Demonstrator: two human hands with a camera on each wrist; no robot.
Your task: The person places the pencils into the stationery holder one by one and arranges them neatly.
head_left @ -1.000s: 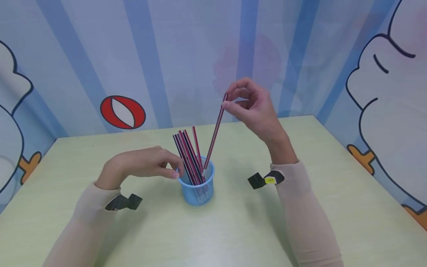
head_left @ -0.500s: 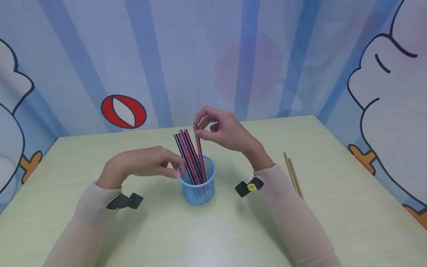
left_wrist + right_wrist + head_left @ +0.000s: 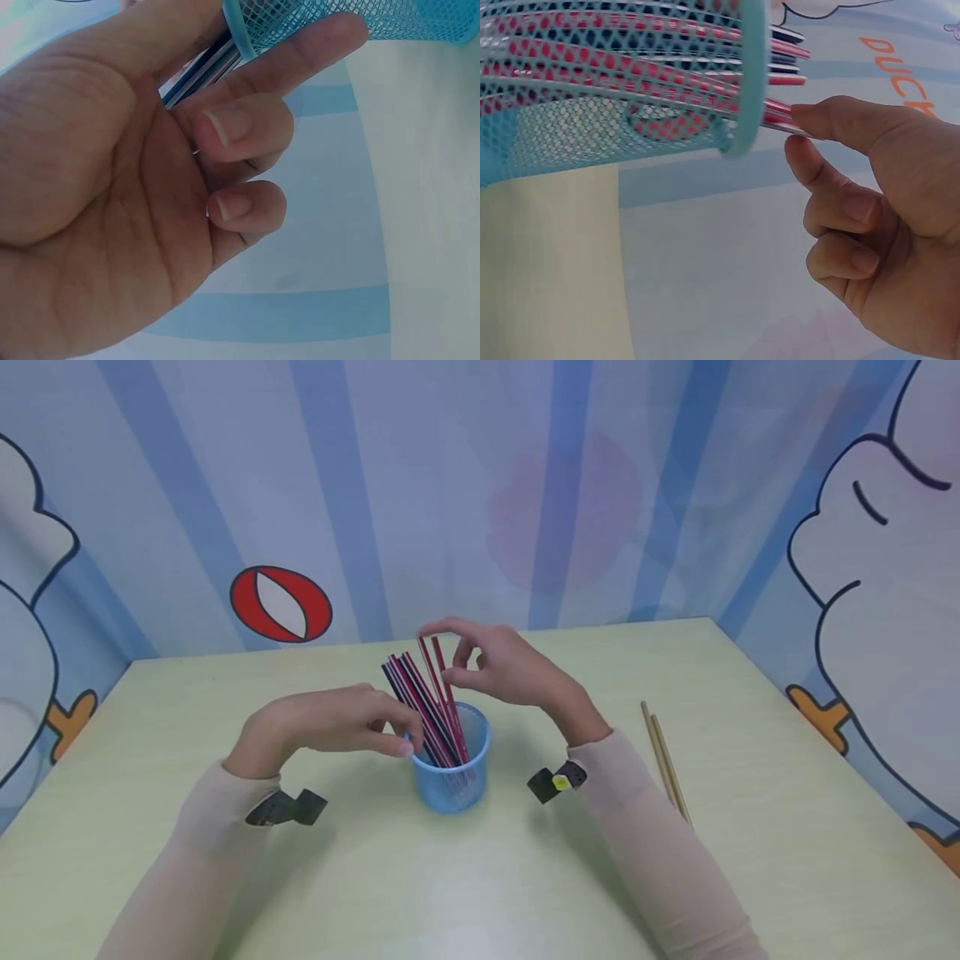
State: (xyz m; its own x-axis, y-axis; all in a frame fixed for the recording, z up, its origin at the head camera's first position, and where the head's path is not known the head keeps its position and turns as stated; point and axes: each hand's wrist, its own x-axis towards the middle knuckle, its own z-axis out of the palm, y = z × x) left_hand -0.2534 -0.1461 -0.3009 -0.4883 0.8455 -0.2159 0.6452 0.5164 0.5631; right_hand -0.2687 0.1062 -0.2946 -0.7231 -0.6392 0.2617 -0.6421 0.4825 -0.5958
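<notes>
A light blue mesh pencil cup (image 3: 450,789) stands upright on the table and holds several slim striped pencils (image 3: 423,710) in red, black and silver, leaning left. My left hand (image 3: 337,722) pinches the cup's left rim; in the left wrist view its index finger (image 3: 322,45) lies along the outer mesh. My right hand (image 3: 498,668) is above the cup, its index finger stretched over the tops of two taller red pencils (image 3: 444,681) and its thumb at the side of one. In the right wrist view the thumb (image 3: 840,120) and a finger stand loosely about a pencil's end.
Two gold sticks (image 3: 663,756) lie on the table (image 3: 480,877) at right, partly behind the right sleeve (image 3: 660,843). A printed curtain (image 3: 450,485) with blue stripes and cartoon figures closes off the back.
The right hand has lowered a striped pencil into the cup and loosened its fingers; two tall pencils now stand together. The gold sticks came into view as the right arm moved left.
</notes>
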